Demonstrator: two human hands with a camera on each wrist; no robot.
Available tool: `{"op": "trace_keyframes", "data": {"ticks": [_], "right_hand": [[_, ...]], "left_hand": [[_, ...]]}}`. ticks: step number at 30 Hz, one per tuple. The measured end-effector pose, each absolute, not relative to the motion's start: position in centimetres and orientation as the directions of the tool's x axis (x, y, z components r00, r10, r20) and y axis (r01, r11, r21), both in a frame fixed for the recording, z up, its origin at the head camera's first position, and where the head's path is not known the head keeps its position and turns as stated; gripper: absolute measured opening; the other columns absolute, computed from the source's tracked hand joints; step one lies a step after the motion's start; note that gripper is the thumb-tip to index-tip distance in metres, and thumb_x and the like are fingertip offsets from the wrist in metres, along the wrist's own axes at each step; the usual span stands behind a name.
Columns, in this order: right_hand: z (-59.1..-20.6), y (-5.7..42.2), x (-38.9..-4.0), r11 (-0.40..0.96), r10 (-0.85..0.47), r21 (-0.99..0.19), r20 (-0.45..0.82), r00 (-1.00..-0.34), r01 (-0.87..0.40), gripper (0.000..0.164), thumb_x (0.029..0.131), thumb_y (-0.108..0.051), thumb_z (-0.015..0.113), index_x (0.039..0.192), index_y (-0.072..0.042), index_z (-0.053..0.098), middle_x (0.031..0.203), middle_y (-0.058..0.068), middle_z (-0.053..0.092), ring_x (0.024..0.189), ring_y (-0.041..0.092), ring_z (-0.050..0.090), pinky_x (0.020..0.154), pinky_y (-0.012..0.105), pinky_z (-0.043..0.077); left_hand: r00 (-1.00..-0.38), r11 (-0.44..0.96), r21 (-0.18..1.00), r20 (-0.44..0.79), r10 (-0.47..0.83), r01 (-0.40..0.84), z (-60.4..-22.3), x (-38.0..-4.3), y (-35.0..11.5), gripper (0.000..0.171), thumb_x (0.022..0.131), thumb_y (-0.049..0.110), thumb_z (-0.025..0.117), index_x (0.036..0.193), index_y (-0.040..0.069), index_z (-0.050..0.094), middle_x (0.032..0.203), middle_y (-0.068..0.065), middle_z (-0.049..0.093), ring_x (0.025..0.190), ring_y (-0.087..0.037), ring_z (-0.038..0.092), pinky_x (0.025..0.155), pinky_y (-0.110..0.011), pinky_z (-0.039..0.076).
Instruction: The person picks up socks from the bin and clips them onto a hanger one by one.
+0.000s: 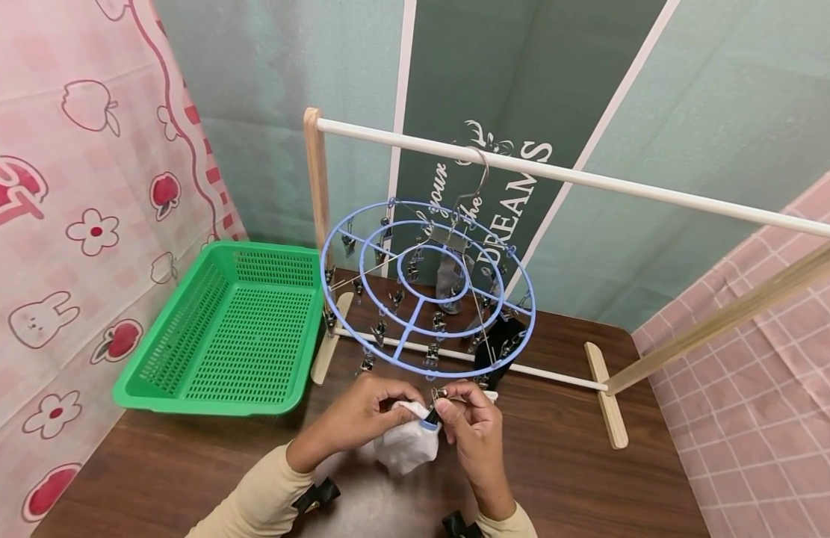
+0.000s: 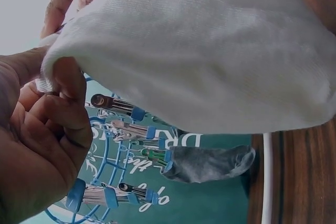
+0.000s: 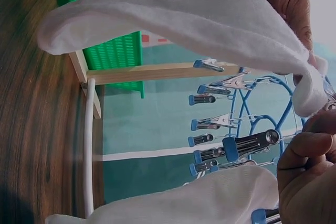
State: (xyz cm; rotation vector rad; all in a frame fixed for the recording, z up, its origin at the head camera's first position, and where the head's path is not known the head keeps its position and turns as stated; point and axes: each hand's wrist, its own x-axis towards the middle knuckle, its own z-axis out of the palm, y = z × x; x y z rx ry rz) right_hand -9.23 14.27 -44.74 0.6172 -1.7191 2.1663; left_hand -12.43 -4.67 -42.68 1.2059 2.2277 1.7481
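Observation:
In the head view my left hand (image 1: 361, 412) pinches a white sock (image 1: 406, 448) at its opening, below the front edge of a round blue drying hanger (image 1: 408, 338). My right hand (image 1: 474, 427) pinches a metal clip with blue tips (image 1: 431, 417) between thumb and fingers, the tips at the sock's edge. The sock's foot (image 2: 210, 61) hangs down from the fingers, filling much of the left wrist view. A grey sock (image 2: 207, 163) hangs from a clip farther back. Another white sock (image 3: 194, 200) hangs close by the right hand, and a black sock (image 1: 497, 350) at the hanger's right.
The hanger's hook is over the white bar (image 1: 569, 176) of a rack with wooden posts (image 1: 315, 179). Several unused clips (image 1: 379, 329) dangle from its rings. To the left, a green basket (image 1: 206, 408) stands on the dark wooden table (image 1: 562, 463). Printed cloths line the sides and back.

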Motion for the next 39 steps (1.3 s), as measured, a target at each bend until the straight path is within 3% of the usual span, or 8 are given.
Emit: {"op": "trace_keyframes", "data": {"ticks": [10, 15, 21, 29, 33, 39], "right_hand": [[-44.9, 14.2, -9.0, -0.170, 0.014, -0.884, 0.439, -0.898, -0.435, 0.013, 0.084, 0.016, 0.060, 0.092, 0.017, 0.050, 0.076, -0.007, 0.062, 0.043, 0.007, 0.039, 0.035, 0.034, 0.027], [-45.0, 14.2, -8.8, -0.130, 0.016, -0.865, 0.487, -0.873, -0.485, 0.017, 0.079, 0.021, 0.062, 0.093, 0.018, 0.054, 0.074, -0.006, 0.059, 0.047, 0.004, 0.041, 0.036, 0.032, 0.027], [-45.0, 14.4, -8.5, -0.047, 0.013, -0.855, 0.516, -0.856, -0.516, 0.023, 0.076, 0.022, 0.066, 0.097, 0.013, 0.060, 0.073, -0.002, 0.056, 0.051, -0.001, 0.042, 0.037, 0.026, 0.029], [-45.8, 14.7, -8.7, 0.081, -0.015, -0.816, 0.573, -0.820, -0.572, 0.033, 0.072, 0.024, 0.068, 0.102, 0.011, 0.064, 0.075, 0.009, 0.056, 0.045, 0.016, 0.037, 0.037, 0.024, 0.028], [-45.8, 14.8, -8.5, 0.132, -0.017, -0.813, 0.570, -0.822, -0.567, 0.031, 0.071, 0.023, 0.070, 0.099, 0.011, 0.064, 0.077, 0.014, 0.060, 0.045, 0.013, 0.037, 0.036, 0.023, 0.027], [-44.0, 14.5, -7.9, 0.143, -0.036, -0.767, 0.628, -0.778, -0.626, 0.028, 0.069, 0.028, 0.066, 0.094, 0.015, 0.062, 0.079, 0.023, 0.061, 0.046, 0.017, 0.040, 0.036, 0.026, 0.028]], "left_hand": [[-0.726, 0.116, 0.843, 0.373, 0.577, 0.525, -43.4, -12.2, -5.1, 0.008, 0.088, 0.005, 0.068, 0.094, 0.008, 0.071, 0.081, 0.003, 0.069, 0.065, 0.000, 0.056, 0.055, -0.022, 0.050], [-0.703, 0.132, 0.807, 0.406, 0.584, 0.575, -43.9, -11.9, -5.7, 0.006, 0.087, 0.007, 0.070, 0.093, 0.009, 0.070, 0.074, 0.005, 0.064, 0.061, 0.001, 0.050, 0.051, -0.019, 0.046], [-0.672, 0.182, 0.739, 0.444, 0.593, 0.649, -44.4, -11.9, -6.3, 0.010, 0.085, 0.005, 0.071, 0.093, 0.011, 0.069, 0.078, 0.006, 0.064, 0.062, 0.002, 0.050, 0.051, -0.016, 0.044], [-0.635, 0.284, 0.607, 0.501, 0.587, 0.742, -45.2, -11.8, -6.8, 0.012, 0.085, 0.010, 0.072, 0.096, 0.010, 0.069, 0.087, 0.004, 0.068, 0.066, 0.002, 0.054, 0.058, -0.015, 0.046], [-0.617, 0.346, 0.526, 0.524, 0.588, 0.777, -45.5, -11.6, -7.0, 0.013, 0.085, 0.012, 0.072, 0.097, 0.010, 0.068, 0.088, 0.003, 0.068, 0.067, -0.002, 0.056, 0.062, -0.013, 0.044], [-0.637, 0.420, 0.481, 0.532, 0.558, 0.770, -45.9, -11.4, -7.3, 0.013, 0.084, 0.012, 0.072, 0.096, 0.012, 0.068, 0.086, 0.005, 0.067, 0.064, -0.004, 0.056, 0.059, -0.009, 0.040]]}}
